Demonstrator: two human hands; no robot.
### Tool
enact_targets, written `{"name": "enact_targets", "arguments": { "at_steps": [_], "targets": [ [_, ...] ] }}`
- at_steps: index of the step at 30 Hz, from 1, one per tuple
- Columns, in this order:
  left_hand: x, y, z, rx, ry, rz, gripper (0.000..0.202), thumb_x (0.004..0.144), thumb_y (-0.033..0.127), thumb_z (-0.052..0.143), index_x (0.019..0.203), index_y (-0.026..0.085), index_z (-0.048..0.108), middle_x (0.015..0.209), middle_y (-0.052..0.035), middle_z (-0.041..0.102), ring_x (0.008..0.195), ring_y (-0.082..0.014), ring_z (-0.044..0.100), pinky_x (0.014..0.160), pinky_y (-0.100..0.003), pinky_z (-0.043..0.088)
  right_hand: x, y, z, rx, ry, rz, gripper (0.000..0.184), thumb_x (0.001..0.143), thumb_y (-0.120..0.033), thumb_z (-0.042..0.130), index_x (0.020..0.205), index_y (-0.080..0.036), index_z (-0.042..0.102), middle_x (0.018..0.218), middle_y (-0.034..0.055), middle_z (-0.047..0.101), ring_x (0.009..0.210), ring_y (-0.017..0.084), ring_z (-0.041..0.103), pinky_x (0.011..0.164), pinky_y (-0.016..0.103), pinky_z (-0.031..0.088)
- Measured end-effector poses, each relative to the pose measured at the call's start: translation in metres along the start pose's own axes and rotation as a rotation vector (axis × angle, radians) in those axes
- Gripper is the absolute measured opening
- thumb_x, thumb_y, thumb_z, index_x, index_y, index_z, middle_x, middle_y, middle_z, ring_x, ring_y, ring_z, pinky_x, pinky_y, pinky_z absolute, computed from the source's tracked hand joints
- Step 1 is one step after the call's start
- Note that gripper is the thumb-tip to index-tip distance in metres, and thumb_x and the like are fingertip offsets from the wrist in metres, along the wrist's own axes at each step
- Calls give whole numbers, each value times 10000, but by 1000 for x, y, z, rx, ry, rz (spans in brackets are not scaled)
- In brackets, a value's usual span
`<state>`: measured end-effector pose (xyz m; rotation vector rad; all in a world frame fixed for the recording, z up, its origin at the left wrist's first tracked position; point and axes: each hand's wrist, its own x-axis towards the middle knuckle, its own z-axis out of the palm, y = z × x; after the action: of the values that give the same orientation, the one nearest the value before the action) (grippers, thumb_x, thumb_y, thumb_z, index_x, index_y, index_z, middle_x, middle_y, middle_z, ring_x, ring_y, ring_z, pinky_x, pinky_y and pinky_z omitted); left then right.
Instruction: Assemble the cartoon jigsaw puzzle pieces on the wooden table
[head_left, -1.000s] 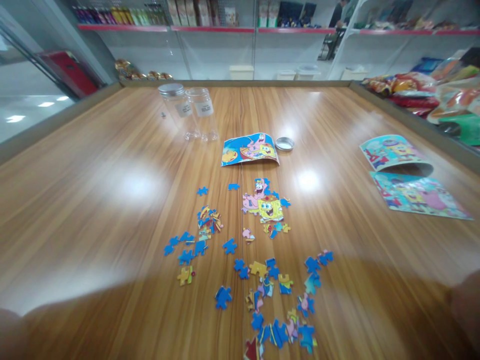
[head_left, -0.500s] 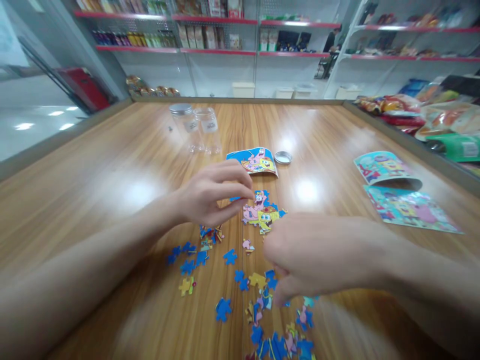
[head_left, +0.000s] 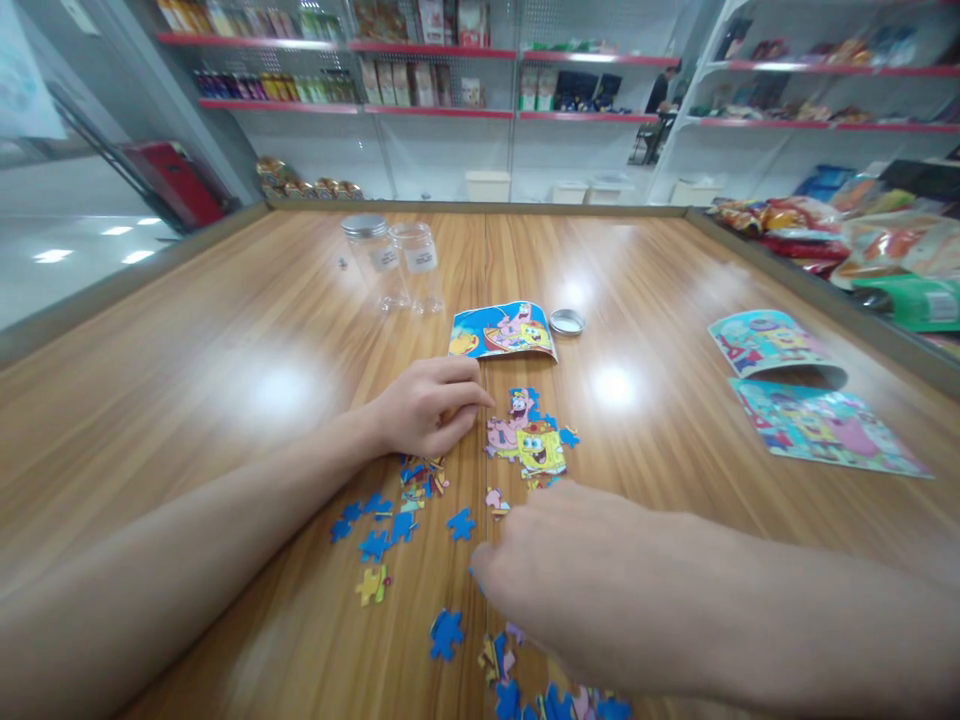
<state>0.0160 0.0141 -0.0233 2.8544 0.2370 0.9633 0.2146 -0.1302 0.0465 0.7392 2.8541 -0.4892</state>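
Note:
My left hand (head_left: 439, 408) is closed, fingers curled, just left of a partly joined jigsaw puzzle (head_left: 540, 448). Whatever its fingertips hold, if anything, is hidden. The joined part shows a pink starfish and a yellow sponge character. My right hand (head_left: 555, 570) is back-up and low over the loose pieces in front of the puzzle; its fingers are hidden beneath it. A pink piece (head_left: 496, 502) lies between the hands. Several blue pieces (head_left: 374, 545) and a yellow piece (head_left: 369, 586) are scattered to the left. More loose pieces (head_left: 555, 703) lie at the near edge, partly covered by my right forearm.
Behind the puzzle lie a curled picture sheet (head_left: 502, 332) and a metal lid (head_left: 568, 322). Two clear jars, a lidded jar (head_left: 367, 250) and an open jar (head_left: 421, 270), stand at the back left. Two more picture sheets (head_left: 825, 425) lie right. Packaged goods (head_left: 892, 240) flank the table.
My right hand has moved left and nearer to me, over the loose pieces. My left hand has drawn slightly left and lower, away from the joined puzzle. The view has tilted slightly.

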Motion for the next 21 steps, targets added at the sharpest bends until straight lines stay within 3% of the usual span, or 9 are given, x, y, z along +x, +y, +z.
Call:
{"name": "enact_targets", "arguments": {
  "at_steps": [3, 9, 13, 16, 19, 21],
  "targets": [
    [-1, 0, 0, 4, -16, 20, 195, 846, 105, 511, 952, 151, 668, 760, -48, 562, 654, -147, 522, 578, -270, 448, 0, 0, -5, -15, -22, -57, 34, 797, -178, 726, 813, -150, 714, 646, 25, 668, 512, 138, 514, 446, 291, 163],
    [-1, -1, 2, -5, -26, 43, 199, 847, 104, 509, 954, 148, 671, 747, -44, 557, 649, -149, 514, 590, -277, 436, 2, 5, 5, -45, 83, -94, 76, 817, -121, 654, 763, -168, 682, 639, 9, 662, 509, 152, 522, 442, 297, 158],
    [-3, -2, 4, 6, -49, 34, 208, 851, 117, 511, 974, 160, 673, 763, -49, 573, 667, -154, 528, 610, -281, 447, 7, 5, 0, -49, -29, -66, 77, 810, -83, 658, 787, -142, 702, 703, 37, 702, 541, 144, 544, 465, 291, 171],
    [-4, -3, 5, 3, -59, 38, 213, 858, 124, 505, 982, 162, 674, 771, -54, 582, 677, -157, 533, 614, -288, 449, 11, 9, -9, -13, -103, -27, 73, 818, -200, 731, 808, -129, 719, 747, 53, 717, 591, 141, 554, 489, 285, 191],
    [-3, -4, 6, 7, -63, 41, 214, 863, 124, 497, 970, 159, 680, 771, -60, 581, 691, -162, 530, 627, -302, 451, 12, 29, -19, 190, -193, -5, 186, 833, -354, 745, 810, -172, 714, 719, -9, 688, 588, 109, 524, 495, 252, 255],
    [-2, -4, 6, 25, -67, 43, 213, 859, 124, 500, 953, 161, 688, 775, -65, 584, 713, -173, 532, 647, -320, 454, 9, 54, -27, 367, -222, 45, 176, 841, -336, 730, 814, -168, 686, 686, -42, 652, 563, 79, 516, 507, 224, 316]
  ]
}}
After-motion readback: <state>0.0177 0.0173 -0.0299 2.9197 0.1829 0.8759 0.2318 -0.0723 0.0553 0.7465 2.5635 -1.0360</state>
